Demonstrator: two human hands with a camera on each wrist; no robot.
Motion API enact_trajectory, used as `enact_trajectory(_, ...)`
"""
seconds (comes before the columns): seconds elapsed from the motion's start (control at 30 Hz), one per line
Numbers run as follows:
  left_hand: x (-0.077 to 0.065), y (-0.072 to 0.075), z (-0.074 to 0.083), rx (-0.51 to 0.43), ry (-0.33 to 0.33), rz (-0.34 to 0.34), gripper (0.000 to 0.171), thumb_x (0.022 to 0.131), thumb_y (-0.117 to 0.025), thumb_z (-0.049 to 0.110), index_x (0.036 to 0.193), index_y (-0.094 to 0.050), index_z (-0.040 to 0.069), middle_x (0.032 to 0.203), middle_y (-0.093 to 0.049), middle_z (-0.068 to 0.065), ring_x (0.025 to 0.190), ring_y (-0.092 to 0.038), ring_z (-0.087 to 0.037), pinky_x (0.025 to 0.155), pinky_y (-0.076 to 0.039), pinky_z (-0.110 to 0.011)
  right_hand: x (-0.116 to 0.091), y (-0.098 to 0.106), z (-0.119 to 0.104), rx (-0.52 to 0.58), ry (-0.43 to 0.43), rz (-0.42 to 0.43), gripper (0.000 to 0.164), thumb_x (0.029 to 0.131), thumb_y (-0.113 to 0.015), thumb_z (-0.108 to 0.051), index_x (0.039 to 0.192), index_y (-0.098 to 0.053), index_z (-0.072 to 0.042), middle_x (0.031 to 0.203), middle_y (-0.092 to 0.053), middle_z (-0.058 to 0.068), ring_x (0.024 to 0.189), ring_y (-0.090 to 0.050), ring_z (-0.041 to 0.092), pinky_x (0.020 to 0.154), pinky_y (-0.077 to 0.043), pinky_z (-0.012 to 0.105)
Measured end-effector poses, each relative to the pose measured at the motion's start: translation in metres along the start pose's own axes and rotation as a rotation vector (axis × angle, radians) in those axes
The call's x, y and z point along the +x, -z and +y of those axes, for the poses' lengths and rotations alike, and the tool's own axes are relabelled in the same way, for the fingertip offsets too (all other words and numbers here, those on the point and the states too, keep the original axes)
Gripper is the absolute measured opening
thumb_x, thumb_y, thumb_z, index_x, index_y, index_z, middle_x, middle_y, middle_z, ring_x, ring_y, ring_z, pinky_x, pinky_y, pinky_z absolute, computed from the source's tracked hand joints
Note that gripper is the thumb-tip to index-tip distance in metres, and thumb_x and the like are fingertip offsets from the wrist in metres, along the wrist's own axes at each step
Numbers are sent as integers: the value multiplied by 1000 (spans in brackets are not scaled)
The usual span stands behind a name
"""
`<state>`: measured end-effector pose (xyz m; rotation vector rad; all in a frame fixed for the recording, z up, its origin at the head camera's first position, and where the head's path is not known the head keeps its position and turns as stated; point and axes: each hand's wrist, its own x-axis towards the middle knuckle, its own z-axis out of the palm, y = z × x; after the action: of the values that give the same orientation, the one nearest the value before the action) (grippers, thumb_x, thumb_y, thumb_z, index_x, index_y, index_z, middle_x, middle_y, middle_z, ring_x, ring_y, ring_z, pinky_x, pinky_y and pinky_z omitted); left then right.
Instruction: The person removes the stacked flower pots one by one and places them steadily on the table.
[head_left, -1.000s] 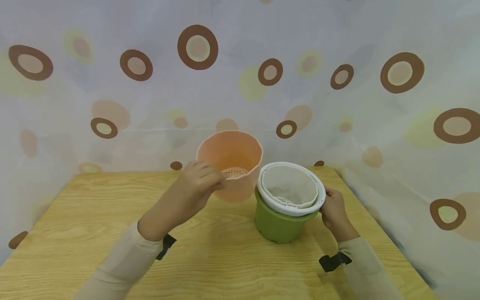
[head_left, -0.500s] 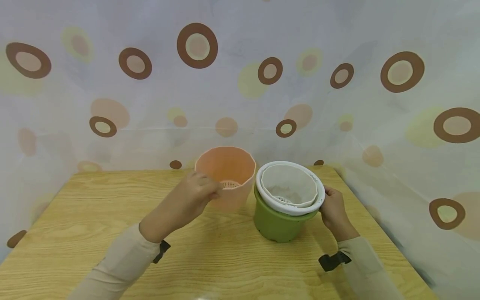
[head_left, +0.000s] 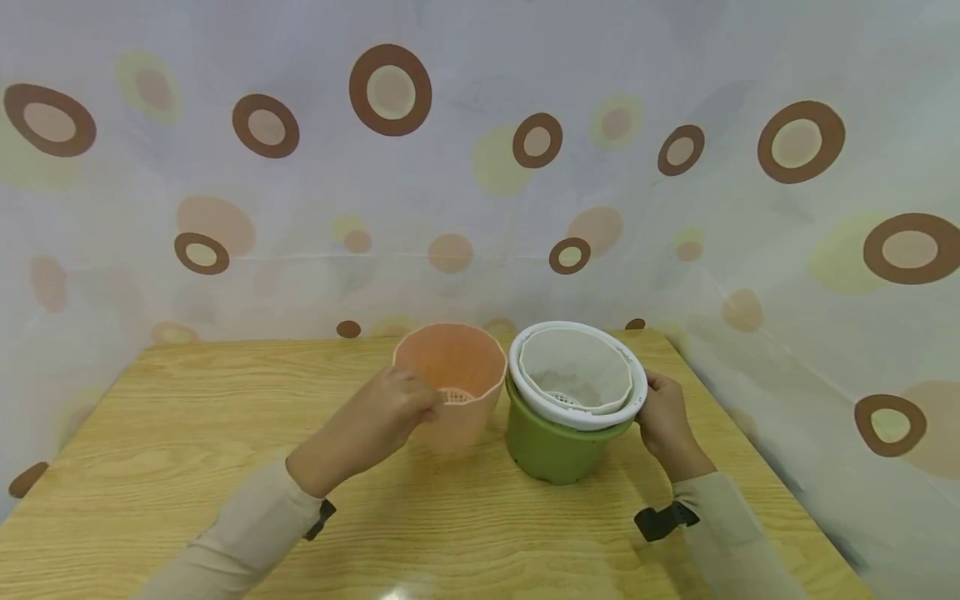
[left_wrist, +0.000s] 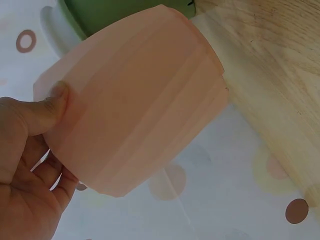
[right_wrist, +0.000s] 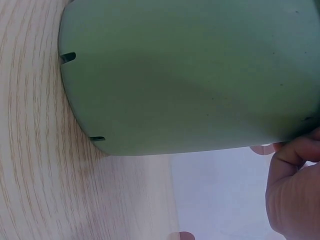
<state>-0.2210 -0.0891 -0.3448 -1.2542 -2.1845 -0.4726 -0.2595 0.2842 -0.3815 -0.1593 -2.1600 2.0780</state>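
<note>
My left hand (head_left: 382,421) pinches the near left rim of a peach plastic flower pot (head_left: 461,425), thumb outside and fingers inside. Its mesh bottom shows through the open top, and its faceted wall (left_wrist: 135,100) fills the left wrist view. To its right stands a green flower pot (head_left: 558,450) with a white-rimmed pot (head_left: 640,400) nested in it and a thin white pot (head_left: 570,362) inside that one. The stack leans slightly. At its right side, my right hand (head_left: 666,417) grips the rim; the green wall (right_wrist: 190,85) with small bottom notches fills the right wrist view.
Under everything lies a wood-grain table (head_left: 187,450). A pale backdrop (head_left: 315,192) printed with brown rings and blurred dots rises behind the table and along its right side. Black straps (head_left: 667,521) sit on both wrists over light sleeves.
The left hand has lowered the peach pot toward the table, slightly leftward, beside the green stack. My right hand and the nested pots have stayed in place.
</note>
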Motion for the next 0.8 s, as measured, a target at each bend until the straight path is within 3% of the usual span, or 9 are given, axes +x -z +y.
enact_trajectory(0.33, -10, -14, -1, -20, 54, -87, 11, 79, -76, 7, 85, -69, 14, 79, -67, 5, 75, -55, -12, 70, -43, -30, -1, -1, -2, 8, -2, 10, 43, 101, -43, -9, 134, -38, 19, 75, -63, -11, 66, -59, 0, 60, -52, 16)
enact_trajectory(0.8, -17, -28, -2, -41, 57, -113, 13, 78, -76, 7, 77, -66, 13, 69, -61, 6, 66, -50, -9, 68, -45, -29, 1, 0, 1, 4, -6, 15, 42, 101, -44, -10, 133, -40, 18, 77, -63, -11, 69, -60, 0, 63, -52, 17)
